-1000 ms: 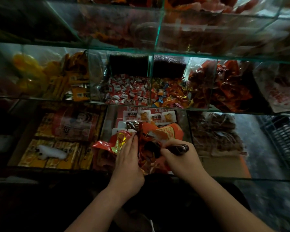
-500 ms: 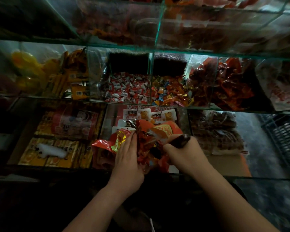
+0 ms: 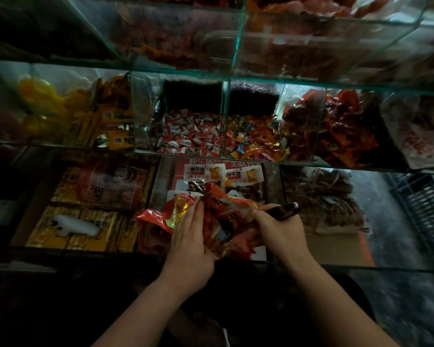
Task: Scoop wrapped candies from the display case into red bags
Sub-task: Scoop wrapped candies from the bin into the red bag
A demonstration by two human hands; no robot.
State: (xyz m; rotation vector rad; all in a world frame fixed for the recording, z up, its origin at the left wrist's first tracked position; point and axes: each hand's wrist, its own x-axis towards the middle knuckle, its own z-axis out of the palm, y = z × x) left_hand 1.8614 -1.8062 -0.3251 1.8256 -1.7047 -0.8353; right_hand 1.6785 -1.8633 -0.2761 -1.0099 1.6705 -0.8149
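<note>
Over the lowest tier of the glass display case (image 3: 236, 78), a crinkled red plastic bag with gold print (image 3: 158, 219) gapes, foil-wrapped candies (image 3: 219, 216) heaped inside. The left hand (image 3: 188, 239) presses its rim with straight fingers; the right hand (image 3: 278, 229) curls tight round a dark scoop handle (image 3: 285, 211) at the bag's mouth. Behind, one compartment holds red-and-white wrapped candies (image 3: 191, 134), its neighbour orange, gold and blue sweets (image 3: 253, 142).
</note>
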